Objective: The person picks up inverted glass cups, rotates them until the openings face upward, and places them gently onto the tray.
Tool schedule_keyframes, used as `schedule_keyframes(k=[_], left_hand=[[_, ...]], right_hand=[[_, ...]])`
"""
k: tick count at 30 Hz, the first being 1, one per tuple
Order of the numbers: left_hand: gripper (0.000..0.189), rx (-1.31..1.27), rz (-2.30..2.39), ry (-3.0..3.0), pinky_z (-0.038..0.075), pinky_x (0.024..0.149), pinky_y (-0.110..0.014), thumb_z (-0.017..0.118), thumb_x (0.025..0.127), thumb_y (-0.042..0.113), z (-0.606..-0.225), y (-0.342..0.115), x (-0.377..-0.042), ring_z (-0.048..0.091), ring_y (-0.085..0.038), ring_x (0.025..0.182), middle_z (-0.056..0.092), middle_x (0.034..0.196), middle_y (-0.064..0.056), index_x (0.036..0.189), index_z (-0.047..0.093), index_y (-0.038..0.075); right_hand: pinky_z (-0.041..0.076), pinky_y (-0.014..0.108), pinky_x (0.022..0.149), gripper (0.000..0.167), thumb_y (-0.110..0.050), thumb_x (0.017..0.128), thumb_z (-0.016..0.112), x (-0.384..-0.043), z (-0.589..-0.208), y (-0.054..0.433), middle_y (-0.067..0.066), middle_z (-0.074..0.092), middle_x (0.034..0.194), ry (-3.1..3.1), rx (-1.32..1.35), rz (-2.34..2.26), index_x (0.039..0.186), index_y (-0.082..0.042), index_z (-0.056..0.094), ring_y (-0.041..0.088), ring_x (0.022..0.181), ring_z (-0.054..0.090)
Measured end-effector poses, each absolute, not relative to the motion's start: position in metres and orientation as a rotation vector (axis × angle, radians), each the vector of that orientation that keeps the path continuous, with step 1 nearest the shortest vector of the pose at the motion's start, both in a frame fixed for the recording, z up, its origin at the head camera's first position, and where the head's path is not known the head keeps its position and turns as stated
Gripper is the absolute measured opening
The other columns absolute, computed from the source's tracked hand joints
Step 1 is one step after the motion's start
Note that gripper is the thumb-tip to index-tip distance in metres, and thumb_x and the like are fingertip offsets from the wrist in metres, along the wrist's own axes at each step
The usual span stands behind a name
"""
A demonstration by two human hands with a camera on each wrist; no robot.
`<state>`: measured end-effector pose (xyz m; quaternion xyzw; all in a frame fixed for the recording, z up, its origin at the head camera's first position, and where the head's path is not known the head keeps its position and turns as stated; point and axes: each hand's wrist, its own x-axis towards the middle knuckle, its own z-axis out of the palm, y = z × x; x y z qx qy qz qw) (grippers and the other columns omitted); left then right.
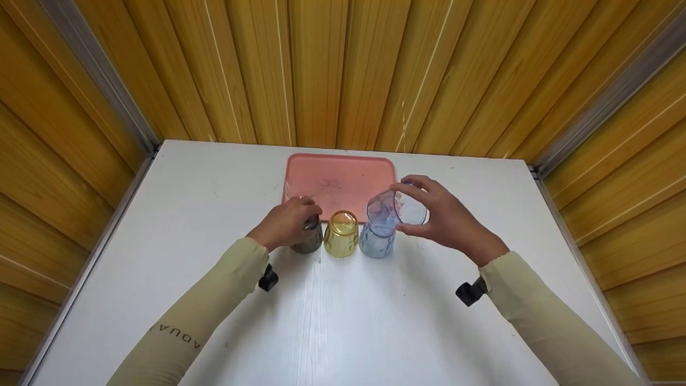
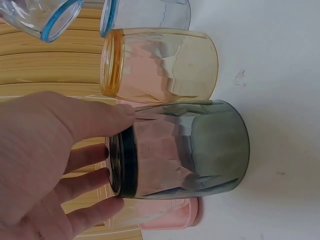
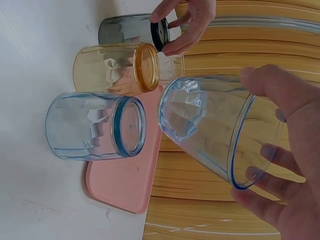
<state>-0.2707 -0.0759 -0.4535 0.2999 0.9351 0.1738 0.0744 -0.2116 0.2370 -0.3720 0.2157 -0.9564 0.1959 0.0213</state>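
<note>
Three tinted glasses stand upside down in a row: a dark grey glass, a yellow glass and a light blue glass. My left hand holds the grey one by its raised base, thumb on one side and fingertips on the other, as the left wrist view shows. Up at the right, my right hand grips a clear blue-edged glass around its wide rim. That glass is tilted, its narrower faceted base pointing toward the row and overlapping the light blue glass in the head view.
A pink tray lies on the white table behind the row. Part of something clear shows behind the grey and yellow glasses. Yellow wood-look panels rise behind the table and on both sides.
</note>
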Motion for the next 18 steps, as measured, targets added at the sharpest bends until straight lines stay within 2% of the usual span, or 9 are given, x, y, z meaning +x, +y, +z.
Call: schedule_keyframes(k=[12,18], left_hand=[[0.032,0.917,0.494,2.773,0.057,0.088,-0.037,0.073,0.079,0.002,-0.446,-0.072,-0.276,0.063,-0.019,0.096,0.067,0.108,-0.005,0.109,0.072,0.014],[0.034,0.867,0.552,2.734,0.056,0.091,-0.036,0.076,0.078,0.002,-0.447,-0.069,-0.279,0.064,-0.016,0.097,0.071,0.108,-0.002,0.109,0.074,0.014]], right_hand=[[0.048,0.048,0.102,0.076,-0.033,0.077,0.081,-0.221,-0.376,0.242,0.002,0.041,0.145,-2.954,0.596,0.643,0.142,-0.038,0.043,0.026,0.133,0.043],[0.047,0.05,0.103,0.075,-0.031,0.077,0.082,-0.224,-0.379,0.245,0.004,0.041,0.146,-2.947,0.549,0.65,0.142,-0.034,0.045,0.029,0.134,0.043]])
